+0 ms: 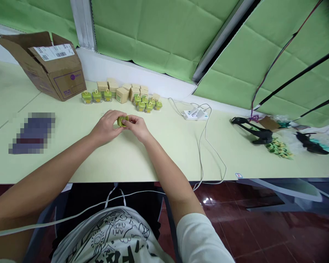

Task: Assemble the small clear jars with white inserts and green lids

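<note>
Between my two hands, above the pale table (170, 153), is a small yellow-green cap-like piece (121, 120). My left hand (106, 126) grips its left side with thumb and fingers. From the other side my right hand (137, 128) pinches it, the thumb pressed onto its face. Beyond the hands stand small jars with green lids and loop handles, one of them a green-lidded jar (97, 96) in a short row at the left. Another cluster of green-lidded jars (148, 106) sits to the right, beside several small kraft boxes (122, 95).
A large open cardboard box (55, 73) stands at the back left, near a pixelated dark patch (34, 133). A power strip (195, 114) with white cables lies right of centre. Farther right are a black device (253, 131) and a pile of green pieces (279, 148).
</note>
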A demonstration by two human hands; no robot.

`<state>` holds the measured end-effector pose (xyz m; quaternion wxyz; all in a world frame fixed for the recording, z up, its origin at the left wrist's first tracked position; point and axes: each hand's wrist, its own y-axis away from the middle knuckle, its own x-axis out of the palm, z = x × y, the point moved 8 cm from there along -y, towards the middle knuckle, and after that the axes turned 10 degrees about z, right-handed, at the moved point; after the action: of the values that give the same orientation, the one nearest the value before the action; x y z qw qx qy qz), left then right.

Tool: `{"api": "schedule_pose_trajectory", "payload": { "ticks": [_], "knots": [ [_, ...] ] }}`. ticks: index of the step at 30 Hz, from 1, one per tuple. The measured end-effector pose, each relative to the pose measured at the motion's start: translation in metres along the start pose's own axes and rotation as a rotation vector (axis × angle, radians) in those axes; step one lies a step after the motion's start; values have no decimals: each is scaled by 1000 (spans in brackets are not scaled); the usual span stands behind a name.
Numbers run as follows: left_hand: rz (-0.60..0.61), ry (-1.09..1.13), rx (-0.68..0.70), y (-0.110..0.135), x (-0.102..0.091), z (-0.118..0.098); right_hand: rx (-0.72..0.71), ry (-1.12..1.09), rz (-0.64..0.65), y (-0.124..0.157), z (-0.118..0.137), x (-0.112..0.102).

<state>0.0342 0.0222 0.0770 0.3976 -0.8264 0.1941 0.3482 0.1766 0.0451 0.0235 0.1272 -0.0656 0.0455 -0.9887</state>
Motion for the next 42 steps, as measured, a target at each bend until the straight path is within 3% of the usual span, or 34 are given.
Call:
{"api": "schedule_pose_trajectory", "payload": {
  "ticks": [9, 12, 15, 18, 22, 25, 29, 36, 42],
  "knots": [
    [-70, 74, -168, -1, -4, 10, 59, -16, 2, 1, 5, -2],
    [-106, 75, -218, -1, -8, 15, 16, 230, -116, 1, 16, -24],
    [-127, 67, -226, -1, -11, 20, -39, 674, -287, 6, 31, -44],
    [-128, 47, -222, -1, -11, 24, 25, 1009, -243, 6, 24, -43],
    [-135, 41, -220, -1, -10, 29, 109, 1149, -105, 2, 3, -32],
    [-133, 53, -241, -1, -10, 32, 36, 1082, -108, 0, 5, -31],
    [-142, 79, -248, -2, -11, 34, -43, 781, -180, -2, 10, -40],
    [-157, 91, -200, -2, -12, 32, -1, 192, -189, -3, 2, -37],
    [-101, 46, -133, -3, -6, 27, 51, -51, -116, 0, 0, -26]
  ]
}}
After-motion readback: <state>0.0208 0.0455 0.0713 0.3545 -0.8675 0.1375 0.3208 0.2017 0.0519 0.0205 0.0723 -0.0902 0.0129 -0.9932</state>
